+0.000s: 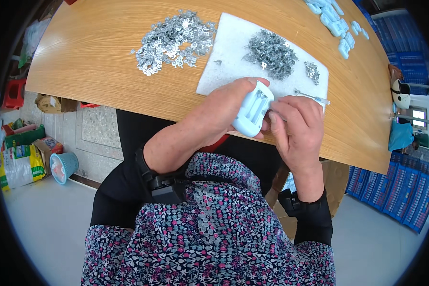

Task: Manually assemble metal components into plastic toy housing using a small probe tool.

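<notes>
My left hand (229, 102) is wrapped round a light blue plastic housing (253, 110), holding it tilted just off the table's near edge. Its open side faces up, showing a long battery-like compartment with metal bits at the far end. At the housing's right side, my right hand (298, 125) has its thumb and fingers pinched together; whatever they hold is hidden. Beyond the hands lies a white foam sheet (226, 57) bearing a heap of small wiry metal parts (272, 53) and a smaller cluster (312, 72). A thin tool with a pale handle (319, 99) rests on the sheet's right corner.
Flat metal pieces (174, 43) are heaped left of the sheet on the wooden table (100, 52). More light blue housings (336, 24) lie at the far right. Stacked blue trays (391, 190) stand right of the table. A light blue basket (64, 168) sits on the floor at left.
</notes>
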A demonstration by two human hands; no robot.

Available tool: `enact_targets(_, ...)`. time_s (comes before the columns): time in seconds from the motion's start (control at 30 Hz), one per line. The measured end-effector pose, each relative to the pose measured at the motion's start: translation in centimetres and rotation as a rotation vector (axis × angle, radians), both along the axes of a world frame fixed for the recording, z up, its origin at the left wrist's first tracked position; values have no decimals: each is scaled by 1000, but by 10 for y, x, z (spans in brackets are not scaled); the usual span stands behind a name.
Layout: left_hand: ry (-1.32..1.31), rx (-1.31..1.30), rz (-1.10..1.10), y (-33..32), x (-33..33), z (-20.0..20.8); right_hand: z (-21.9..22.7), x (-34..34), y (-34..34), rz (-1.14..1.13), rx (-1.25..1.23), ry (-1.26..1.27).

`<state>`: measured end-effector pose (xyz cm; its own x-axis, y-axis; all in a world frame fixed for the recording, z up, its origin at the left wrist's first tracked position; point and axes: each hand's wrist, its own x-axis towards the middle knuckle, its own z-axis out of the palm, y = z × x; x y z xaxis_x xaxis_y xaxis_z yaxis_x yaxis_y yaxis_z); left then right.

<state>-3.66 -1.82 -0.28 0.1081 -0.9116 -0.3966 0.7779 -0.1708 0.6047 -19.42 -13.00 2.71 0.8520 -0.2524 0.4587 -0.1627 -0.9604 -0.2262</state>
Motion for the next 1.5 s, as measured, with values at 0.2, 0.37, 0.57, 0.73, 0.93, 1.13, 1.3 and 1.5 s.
enact_targets(0.2,-34,-21,-33,0,2,-1,-6,12,-1,-39,107,-72)
enact_targets(0.37,-83,-34,-37,-1,1,2,-6,23,-3,11,111,-59)
enact_targets(0.57,-107,-44,-27,-1,-2,-2,2,21,-4,21,140,31)
enact_targets(0.73,-172,-77,-60,-1,0,1,4,20,-10,31,144,84)
enact_targets(0.93,-276,-77,6,-1,-6,-1,10,27,-4,-25,-37,162)
enact_targets(1.13,-287,-89,-24,1,-4,1,-1,23,-8,-9,71,81)
enact_targets(1.3,-178,-90,-23,-1,-4,1,-5,20,-9,-13,94,41)
enact_targets(1.5,-183,-96,-12,-1,-4,2,-3,23,-5,-57,62,65)
